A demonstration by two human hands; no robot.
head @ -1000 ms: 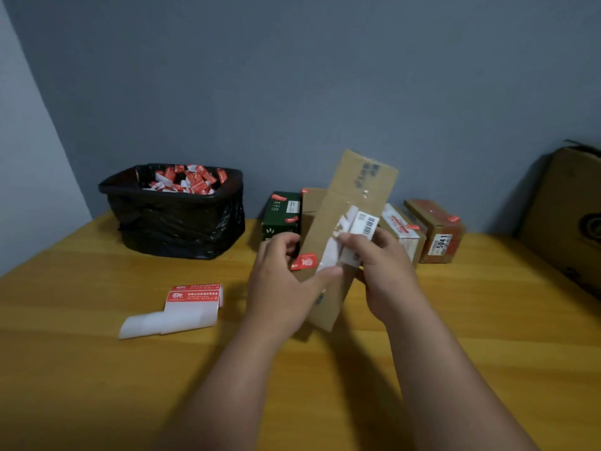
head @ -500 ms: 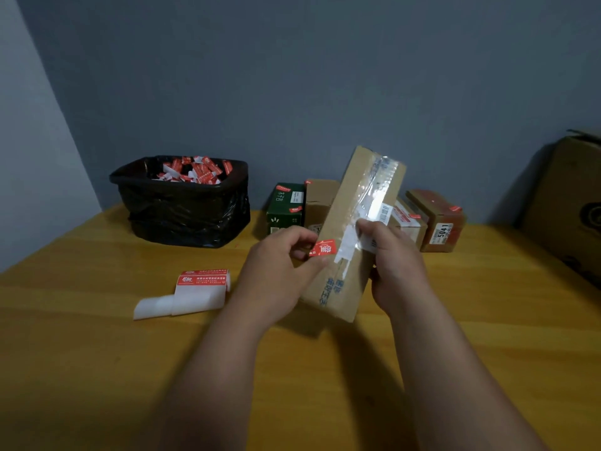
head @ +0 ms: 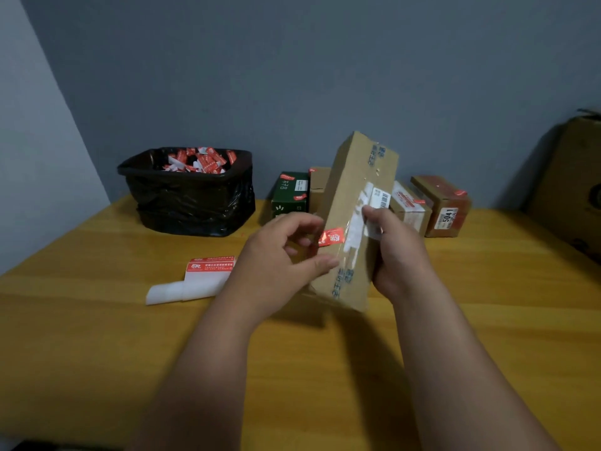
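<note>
A long brown cardboard box [head: 357, 190] is held tilted above the wooden table [head: 97, 336]. It carries clear tape, a white barcode label and a small red sticker [head: 331, 236] near its left edge. My right hand [head: 396, 252] grips the box's right side, thumb on the white label. My left hand [head: 283, 255] is beside the box's left edge; its fingers are loosely curled and apart from the sticker, and its thumb touches the lower front of the box.
A strip of red-and-white stickers [head: 195, 281] lies on the table to the left. Behind it stands a black-lined bin [head: 188, 203] holding red-and-white scraps. A green box [head: 289, 193] and several brown parcels [head: 445, 206] line the wall. A large carton [head: 572, 187] stands far right.
The box has turned so its taped face shows. The red sticker, pinched by my left fingers before, now sits on the box, and those fingers have drawn back from it.
</note>
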